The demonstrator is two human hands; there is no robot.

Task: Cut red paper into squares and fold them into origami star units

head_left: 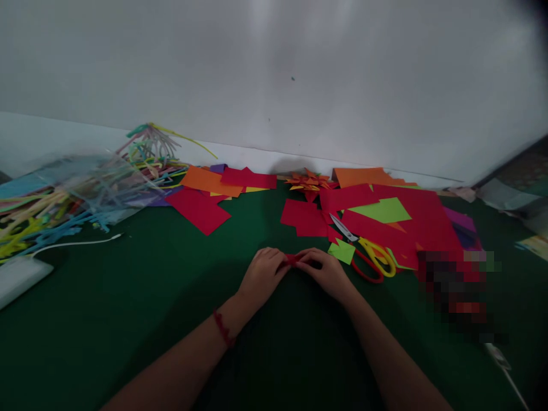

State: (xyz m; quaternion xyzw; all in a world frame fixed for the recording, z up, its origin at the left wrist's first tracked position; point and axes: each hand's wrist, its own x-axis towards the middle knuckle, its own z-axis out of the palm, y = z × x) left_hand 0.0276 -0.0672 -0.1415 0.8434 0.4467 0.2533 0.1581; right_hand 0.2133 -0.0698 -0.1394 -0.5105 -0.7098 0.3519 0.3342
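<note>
Between my two hands is a small piece of red paper [292, 260], pinched from both sides just above the green tabletop. My left hand [266, 271], with a red bracelet [223, 329] on its wrist, closes its fingertips on the left end. On the right end, my right hand [325, 271] pinches with thumb and fingers. Most of the paper is covered by fingers, so its folds cannot be made out. Close to my right hand lie a small green paper piece [341, 252] and scissors [377, 257] with yellow and red handles.
Red paper sheets [428, 222] and a spiky orange paper shape [309, 181] lie toward the white wall [274, 74]. At left are colourful pipe cleaners [64, 214], a clear plastic bag [111, 182] and a white device with a cable [21, 277]. A blurred patch [454, 291] hides something at right.
</note>
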